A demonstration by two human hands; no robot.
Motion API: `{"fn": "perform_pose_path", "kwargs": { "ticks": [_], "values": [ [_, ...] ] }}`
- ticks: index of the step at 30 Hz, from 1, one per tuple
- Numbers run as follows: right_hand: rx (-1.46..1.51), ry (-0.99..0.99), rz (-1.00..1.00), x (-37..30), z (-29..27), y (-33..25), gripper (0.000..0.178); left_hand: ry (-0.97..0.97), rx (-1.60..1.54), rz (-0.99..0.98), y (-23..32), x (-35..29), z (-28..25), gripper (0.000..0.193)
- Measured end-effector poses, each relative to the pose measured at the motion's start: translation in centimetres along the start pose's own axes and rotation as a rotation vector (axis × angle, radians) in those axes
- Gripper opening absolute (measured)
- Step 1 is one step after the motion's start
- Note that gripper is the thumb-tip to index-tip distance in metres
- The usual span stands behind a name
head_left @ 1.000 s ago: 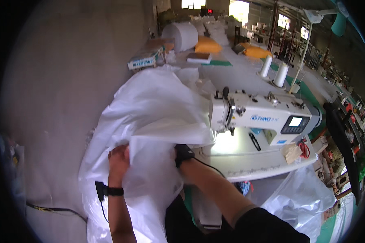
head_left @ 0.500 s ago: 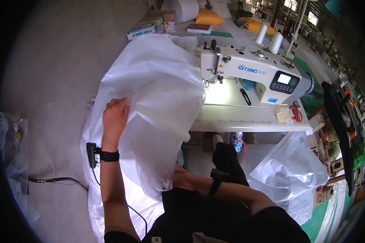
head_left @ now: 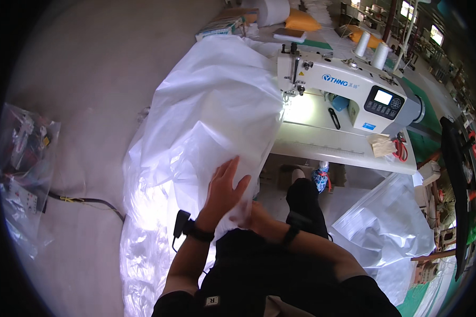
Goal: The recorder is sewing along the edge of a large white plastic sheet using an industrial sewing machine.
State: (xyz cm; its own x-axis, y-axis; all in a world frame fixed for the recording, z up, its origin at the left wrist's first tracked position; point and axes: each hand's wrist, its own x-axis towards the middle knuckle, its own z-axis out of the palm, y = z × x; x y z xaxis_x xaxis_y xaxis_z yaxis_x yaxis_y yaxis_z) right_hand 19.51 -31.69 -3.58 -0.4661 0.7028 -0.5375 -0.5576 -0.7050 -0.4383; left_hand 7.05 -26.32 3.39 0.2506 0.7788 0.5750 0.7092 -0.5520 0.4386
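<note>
The white plastic sheet is covering the left edge of the table and hanging toward the floor, its right border reaching the needle end of the sewing machine. The left hand is lying over the sheet, its grip spreading wide, thumb apart from the fingers. The right hand is staying partly hidden at the sheet's near border; I cannot tell whether its grip is closing on it.

The machine is carrying blue lettering along its arm, a lit screen above buttons, and a small blue label. A box at the table's far left is showing printed lettering on its side. On the floor, a clear plastic bag is holding dark and red items and a printed white card. Red scissors and brown paper are lying near the table's front right corner.
</note>
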Motion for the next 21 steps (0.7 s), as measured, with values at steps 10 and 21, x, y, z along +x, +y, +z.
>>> {"fn": "perform_pose_path", "kwargs": {
  "ticks": [10, 21],
  "values": [
    [-0.169, 0.024, 0.100, -4.7, -2.8, -0.3, 0.040, 0.158, 0.051, -0.182, -5.1, -1.3, -4.7, 0.021],
    [-0.552, 0.114, -0.383, 1.6, -3.5, -1.5, 0.035, -0.447, 0.272, -0.183, -4.8, -13.5, 10.4, 0.037]
  ]
}}
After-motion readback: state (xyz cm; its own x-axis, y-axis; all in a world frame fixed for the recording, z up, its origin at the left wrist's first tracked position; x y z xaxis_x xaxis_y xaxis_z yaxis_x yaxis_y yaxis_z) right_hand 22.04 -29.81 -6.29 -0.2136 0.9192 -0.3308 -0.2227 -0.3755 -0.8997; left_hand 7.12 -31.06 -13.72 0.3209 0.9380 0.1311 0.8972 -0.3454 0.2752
